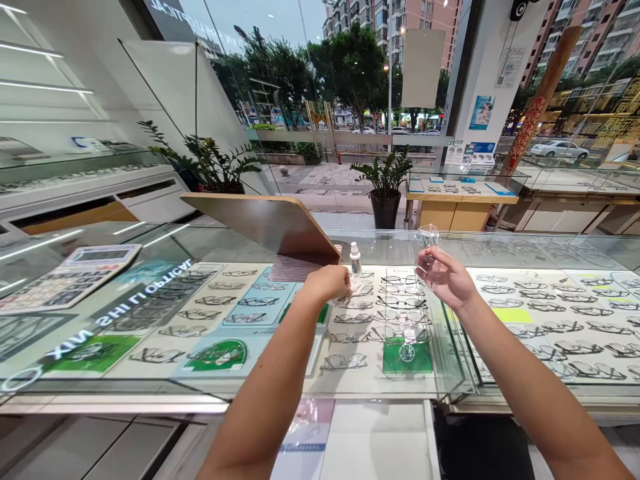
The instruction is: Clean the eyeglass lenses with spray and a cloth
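My right hand (447, 277) is raised over the glass display counter (380, 390), its fingers closed around a pair of eyeglasses (427, 235) with clear lenses. Lower and further left, my left hand (327, 285) is bent at the wrist with its fingers curled in. A pale bit of something shows at its fingertips, too small to make out. Just beyond that hand stands a small white bottle (355, 259) on the glass top. Beneath the glass, rows of eyeglass frames (344, 361) lie on white and blue boards.
A wood-edged tilted panel (265, 223) rises behind my left hand. At the left lies a calculator-like board (75, 270). An open drawer (380, 440) juts out below the counter. Potted plants (385, 207) stand beyond it, before the shop window.
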Demonstrator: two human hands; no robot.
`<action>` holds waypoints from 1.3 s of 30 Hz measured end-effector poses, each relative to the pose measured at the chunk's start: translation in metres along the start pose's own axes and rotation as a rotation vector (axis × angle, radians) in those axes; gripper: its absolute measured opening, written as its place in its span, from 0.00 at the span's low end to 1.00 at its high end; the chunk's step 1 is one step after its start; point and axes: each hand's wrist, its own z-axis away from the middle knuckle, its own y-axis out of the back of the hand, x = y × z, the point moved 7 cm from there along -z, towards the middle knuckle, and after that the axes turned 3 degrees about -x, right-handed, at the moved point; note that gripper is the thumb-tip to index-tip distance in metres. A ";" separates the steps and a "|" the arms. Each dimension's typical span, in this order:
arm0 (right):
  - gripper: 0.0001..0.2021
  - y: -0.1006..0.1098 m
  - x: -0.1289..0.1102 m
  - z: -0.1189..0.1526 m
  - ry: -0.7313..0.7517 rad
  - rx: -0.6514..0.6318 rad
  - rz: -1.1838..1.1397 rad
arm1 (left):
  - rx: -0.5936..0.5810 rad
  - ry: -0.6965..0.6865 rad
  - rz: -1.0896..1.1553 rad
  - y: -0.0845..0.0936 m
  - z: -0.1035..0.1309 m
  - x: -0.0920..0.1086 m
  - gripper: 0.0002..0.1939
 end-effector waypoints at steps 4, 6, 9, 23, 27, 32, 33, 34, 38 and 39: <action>0.16 -0.001 0.001 -0.002 0.010 -0.014 0.017 | -0.031 0.046 0.021 -0.008 -0.006 -0.002 0.07; 0.16 -0.001 0.001 -0.002 0.009 -0.017 0.019 | -0.038 0.043 0.045 -0.008 -0.006 -0.002 0.08; 0.17 -0.002 0.000 -0.002 0.006 -0.014 0.022 | -0.038 -0.028 0.121 -0.003 -0.002 0.004 0.11; 0.17 -0.012 0.003 0.001 0.059 -0.040 0.058 | -0.165 -0.545 1.294 0.007 0.021 0.067 0.18; 0.18 -0.012 0.005 0.000 0.110 0.010 0.128 | -0.205 -0.574 1.366 -0.009 0.027 0.089 0.20; 0.20 -0.010 0.005 0.001 0.143 0.086 0.165 | -0.104 -0.631 1.399 -0.013 0.029 0.096 0.25; 0.21 -0.010 0.005 0.001 0.143 0.094 0.161 | -0.091 -0.651 1.397 -0.014 0.030 0.098 0.26; 0.21 -0.010 0.006 0.002 0.141 0.101 0.157 | -0.074 -0.659 1.395 -0.014 0.030 0.099 0.27; 0.22 -0.012 0.009 0.002 0.132 0.092 0.156 | 0.001 -0.589 1.448 -0.023 0.026 0.099 0.34; 0.22 -0.014 0.011 0.003 0.124 0.084 0.159 | 0.001 -0.572 1.477 -0.027 0.024 0.099 0.36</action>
